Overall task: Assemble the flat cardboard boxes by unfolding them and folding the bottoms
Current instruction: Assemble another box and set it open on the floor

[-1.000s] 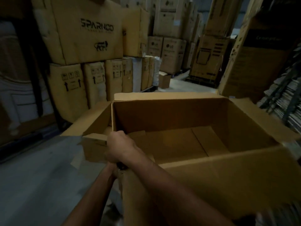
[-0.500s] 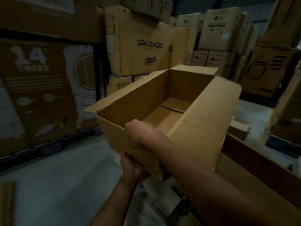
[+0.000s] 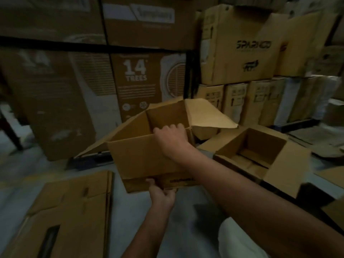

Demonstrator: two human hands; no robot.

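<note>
head view, open box (image 3: 141, 157) tilted (mouth up-left), right hand (image 3: 172, 139) gripping rim, left hand (image 3: 162, 195) pinching bottom edge

Dim warehouse: grey concrete floor (image 3: 28, 170), stacked printed cartons (image 3: 240, 47) behind, dark shelf rail (image 3: 55, 43).

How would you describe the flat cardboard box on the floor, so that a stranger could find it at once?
Start from the big brown carton printed "14 TREES" on the rack, then look down past the open box held in both hands to the grey floor at lower left. There lies the flat cardboard box. Unlike the open boxes nearby, it is collapsed, with a dark slot handle.
</note>
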